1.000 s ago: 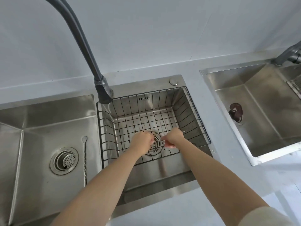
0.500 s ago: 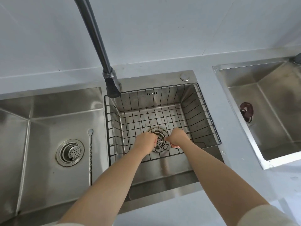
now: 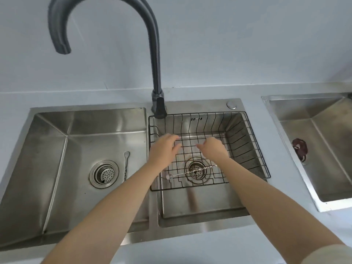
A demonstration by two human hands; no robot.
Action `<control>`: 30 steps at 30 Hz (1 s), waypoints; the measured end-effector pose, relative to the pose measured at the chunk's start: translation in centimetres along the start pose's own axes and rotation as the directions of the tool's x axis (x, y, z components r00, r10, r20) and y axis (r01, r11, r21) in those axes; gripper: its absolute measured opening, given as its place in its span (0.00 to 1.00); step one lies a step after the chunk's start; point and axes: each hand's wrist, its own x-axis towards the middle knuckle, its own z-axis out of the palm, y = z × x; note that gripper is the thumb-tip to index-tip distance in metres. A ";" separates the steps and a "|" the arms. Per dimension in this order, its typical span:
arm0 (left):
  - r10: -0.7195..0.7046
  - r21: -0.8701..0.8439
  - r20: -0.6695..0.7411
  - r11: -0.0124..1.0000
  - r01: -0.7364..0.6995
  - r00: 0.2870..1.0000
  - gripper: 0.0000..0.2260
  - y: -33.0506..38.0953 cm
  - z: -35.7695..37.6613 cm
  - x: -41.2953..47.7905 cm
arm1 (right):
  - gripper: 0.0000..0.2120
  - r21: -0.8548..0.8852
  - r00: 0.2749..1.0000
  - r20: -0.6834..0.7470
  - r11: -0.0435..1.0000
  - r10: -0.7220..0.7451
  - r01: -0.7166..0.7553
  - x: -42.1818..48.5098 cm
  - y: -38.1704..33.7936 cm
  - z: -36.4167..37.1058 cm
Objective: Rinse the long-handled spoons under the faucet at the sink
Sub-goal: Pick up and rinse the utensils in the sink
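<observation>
Two steel basins sit side by side in a pale blue-grey counter (image 3: pixel 253 141), split by a narrow steel ridge, and a third basin (image 3: pixel 314 149) lies well apart to the right across a strip of bare counter. The right basin (image 3: pixel 200 206) of the pair holds a black wire basket (image 3: pixel 245 147) whose rim rides just inside the basin's top edge at the back and sides, while in front a stretch of bare steel floor stays open between the basket and the near wall. Both hands hang above the basket's grid floor with clear space between them: the left hand (image 3: pixel 163 147) has its fingers spread and loosely curled, holding nothing, and the right hand (image 3: pixel 213 149) is half curled with its fingertips pointing left, also empty as far as can be seen. Below them one long spoon (image 3: pixel 192 171) with a twisted handle lies across the basket floor over the round strainer drain (image 3: pixel 196 171), its small bowl toward the left. A second twisted spoon (image 3: pixel 126 164) lies flat in the left basin (image 3: pixel 57 159), just right of that basin's perforated drain (image 3: pixel 104 173), its bowl pointing to the back wall. The dark gooseneck faucet (image 3: pixel 156 73) rises from the ridge's back end and arcs left, its spout high over the left basin; whether water runs cannot be told. A dark reddish object (image 3: pixel 300 149) sits in the far basin.
</observation>
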 end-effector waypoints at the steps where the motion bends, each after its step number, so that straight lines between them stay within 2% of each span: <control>1: -0.034 -0.023 -0.066 0.999 0.032 0.997 0.14 -0.6 -1.2 -0.5 | 0.13 0.015 0.999 -0.023 0.999 -0.046 0.047 -0.5 -1.3 0.0; 4: -0.196 -0.089 -0.211 0.980 0.181 0.958 0.12 -3.8 -4.1 -2.3 | 0.12 0.046 0.977 -0.053 0.977 -0.206 0.209 -2.1 -5.7 0.7; 6: -0.344 -0.128 -0.234 0.938 0.322 0.909 0.10 -6.8 -5.0 -3.8 | 0.13 0.058 0.957 -0.042 0.956 -0.286 0.288 -2.8 -8.6 2.2; 8: -0.482 -0.158 -0.220 0.875 0.457 0.848 0.10 -9.6 -5.2 -5.7 | 0.16 0.055 0.942 0.011 0.941 -0.336 0.335 -3.4 -11.2 4.4; 11: -0.612 -0.170 -0.165 0.790 0.589 0.774 0.08 -13.0 -4.4 -8.5 | 0.10 0.011 0.916 0.123 0.923 -0.382 0.384 -3.8 -14.0 8.8; 14: -0.721 -0.159 -0.036 0.688 0.708 0.692 0.07 -15.4 -2.5 -10.6 | 0.12 -0.070 0.901 0.242 0.920 -0.360 0.386 -3.3 -15.2 13.4; 19: -0.793 -0.157 0.161 0.567 0.809 0.588 0.04 -18.2 1.0 -11.5 | 0.14 -0.110 0.904 0.383 0.963 -0.189 0.248 -0.6 -14.9 20.3; 21: -0.805 -0.139 0.203 0.540 0.830 0.558 0.05 -19.0 2.1 -11.1 | 0.13 -0.084 0.919 0.375 0.982 -0.124 0.167 0.6 -14.5 22.4; 22: -0.805 -0.137 0.220 0.534 0.834 0.551 0.02 -19.1 2.6 -10.8 | 0.12 -0.076 0.929 0.354 0.987 -0.108 0.144 1.0 -14.4 23.2; 25: -0.802 -0.113 0.255 0.530 0.841 0.540 0.09 -19.9 4.2 -9.8 | 0.13 -0.120 0.945 0.314 0.983 -0.095 0.139 1.7 -14.1 24.8; 30: -0.788 -0.021 0.248 0.576 0.817 0.563 0.12 -20.1 5.9 -8.9 | 0.12 -0.130 0.953 0.292 0.984 -0.082 0.125 3.0 -13.6 27.1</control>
